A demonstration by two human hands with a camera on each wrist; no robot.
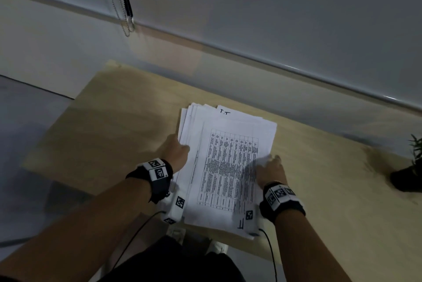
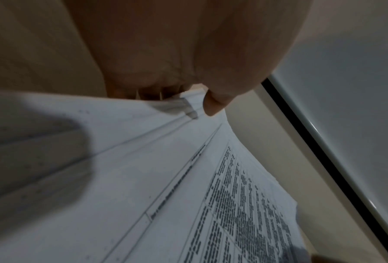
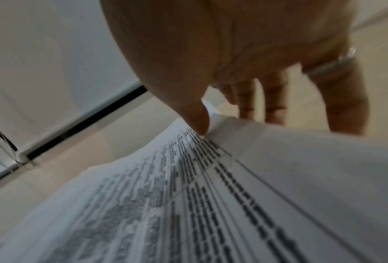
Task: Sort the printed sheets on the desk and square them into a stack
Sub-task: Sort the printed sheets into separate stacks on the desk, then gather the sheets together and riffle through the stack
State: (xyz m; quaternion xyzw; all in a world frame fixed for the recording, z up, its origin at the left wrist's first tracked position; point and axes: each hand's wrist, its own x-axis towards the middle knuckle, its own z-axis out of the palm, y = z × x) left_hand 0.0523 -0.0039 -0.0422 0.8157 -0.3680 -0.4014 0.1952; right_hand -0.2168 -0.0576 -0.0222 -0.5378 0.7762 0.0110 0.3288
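Observation:
A loose, fanned pile of printed sheets (image 1: 228, 167) lies on the light wood desk (image 1: 114, 133), with a table-filled page on top. My left hand (image 1: 177, 151) holds the pile's left edge. In the left wrist view that hand (image 2: 188, 99) has its thumb above the sheets (image 2: 143, 178) and its fingers hidden behind their edge. My right hand (image 1: 270, 168) pinches the right edge, which curls up a little. In the right wrist view this hand (image 3: 233, 121) has its thumb on the top sheet (image 3: 188, 204) and its fingers reaching down past the edge.
A small dark potted plant (image 1: 408, 174) stands at the desk's right. A blind chain (image 1: 124, 19) hangs against the wall behind the desk. The pile's near end lies at the desk's front edge, and the floor shows to the left.

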